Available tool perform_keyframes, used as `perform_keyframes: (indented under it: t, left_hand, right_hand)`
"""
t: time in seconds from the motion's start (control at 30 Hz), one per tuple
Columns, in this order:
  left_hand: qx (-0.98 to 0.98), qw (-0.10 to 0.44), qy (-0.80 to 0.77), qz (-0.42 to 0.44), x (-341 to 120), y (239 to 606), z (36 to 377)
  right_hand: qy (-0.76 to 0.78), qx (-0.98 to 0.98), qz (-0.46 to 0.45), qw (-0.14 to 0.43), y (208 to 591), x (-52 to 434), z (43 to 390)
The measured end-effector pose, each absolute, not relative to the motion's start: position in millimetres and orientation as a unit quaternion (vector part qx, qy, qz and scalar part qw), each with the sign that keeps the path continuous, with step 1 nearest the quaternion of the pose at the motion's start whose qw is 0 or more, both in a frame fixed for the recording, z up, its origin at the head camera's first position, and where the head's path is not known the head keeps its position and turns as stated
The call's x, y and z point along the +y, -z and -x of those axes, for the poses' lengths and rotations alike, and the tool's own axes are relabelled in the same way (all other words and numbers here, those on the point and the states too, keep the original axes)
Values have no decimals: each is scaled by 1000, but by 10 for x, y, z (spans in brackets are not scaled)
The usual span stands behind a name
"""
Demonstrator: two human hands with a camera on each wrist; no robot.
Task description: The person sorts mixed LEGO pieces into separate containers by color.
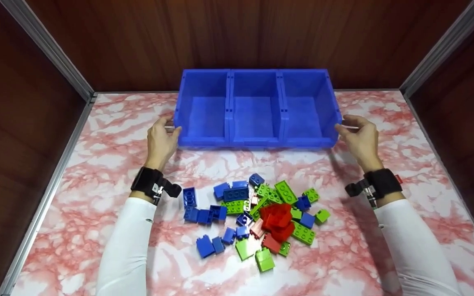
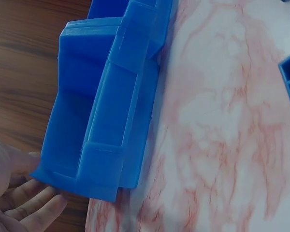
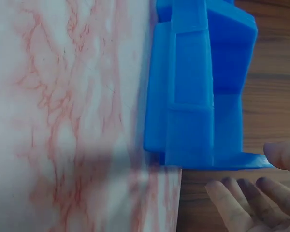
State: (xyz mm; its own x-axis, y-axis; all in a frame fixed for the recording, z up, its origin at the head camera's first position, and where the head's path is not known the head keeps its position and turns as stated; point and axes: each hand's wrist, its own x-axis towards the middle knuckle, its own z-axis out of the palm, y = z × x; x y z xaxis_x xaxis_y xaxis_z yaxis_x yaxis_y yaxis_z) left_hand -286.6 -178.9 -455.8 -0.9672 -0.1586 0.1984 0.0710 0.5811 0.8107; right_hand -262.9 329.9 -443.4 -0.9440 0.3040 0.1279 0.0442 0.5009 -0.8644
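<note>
A blue bin (image 1: 255, 144) with three empty compartments is at the back of the table in the head view. My left hand (image 1: 162, 139) holds its left end, the thumb at the front side edge and the other fingers outside the wall. At the opposite end, my right hand (image 1: 361, 137) grips the side wall in a mirrored way. In the right wrist view the thumb (image 3: 282, 157) lies at the rim, while the other fingers spread below the wall. The left wrist view shows the left fingers (image 2: 36, 208) under the bin's corner. Whether the bin is slightly raised I cannot tell.
Loose toy bricks lie in a heap on the red-and-white marbled table (image 1: 109, 172): blue bricks (image 1: 205, 246) mostly left, green bricks (image 1: 304, 233) mostly right, and red bricks (image 1: 276, 218) piled right of centre. Brown wood panels (image 1: 257, 33) enclose the back and sides.
</note>
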Motion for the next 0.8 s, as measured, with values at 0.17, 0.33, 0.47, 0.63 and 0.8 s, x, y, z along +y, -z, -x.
perform_keyframes:
  t: [0.17, 0.33, 0.47, 0.63, 0.8]
  left_hand:
    - [-879, 124, 460, -27, -1771, 4598, 2907]
    - [-878, 126, 461, -23, -1775, 4602, 2908]
    - [-879, 127, 459, -14, -1791, 4584, 2887]
    - [-877, 131, 462, -9, -1788, 4568, 2818]
    - [-875, 129, 467, -10, -1793, 4598, 2728]
  right_hand:
    - [-479, -864, 102, 115, 4481, 3253, 2683]
    - [-460, -873, 108, 120, 4507, 3232, 2699]
    - [-449, -878, 104, 126, 4515, 3237, 2690]
    - [-427, -889, 98, 130, 4510, 3262, 2658]
    - [-427, -888, 86, 145, 4541, 3277, 2618]
